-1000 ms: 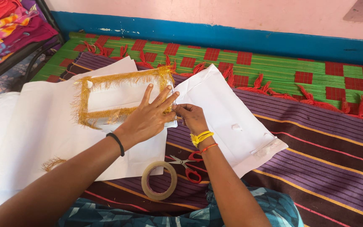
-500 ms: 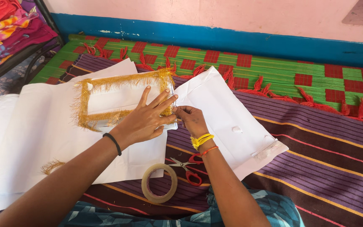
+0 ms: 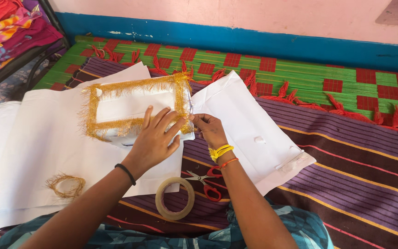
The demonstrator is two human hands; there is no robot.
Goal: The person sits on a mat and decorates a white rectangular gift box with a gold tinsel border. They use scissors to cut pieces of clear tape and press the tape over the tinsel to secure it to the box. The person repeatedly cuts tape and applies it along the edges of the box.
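left hand [image 3: 155, 138] lower on tinsel frame [image 3: 134, 103]

Glittering gold tinsel trim [image 3: 134, 87], fuzzy and metallic-looking, borders a clear glossy plastic box [image 3: 139, 108] lying on smooth matt white paper sheets [image 3: 38, 138]. Beneath them a coarse woven striped cloth [image 3: 346, 157] in purple and maroon meets a green-and-red checked mat [image 3: 300, 74] with red tassels. Nearby lie a roll of shiny translucent tape [image 3: 175, 198] and metal scissors [image 3: 206, 180] with red plastic handles.

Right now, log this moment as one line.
left hand: flat on gold-tinsel-edged white card | right hand: pinching card's right edge | clear tape roll, red-handled scissors: untouched
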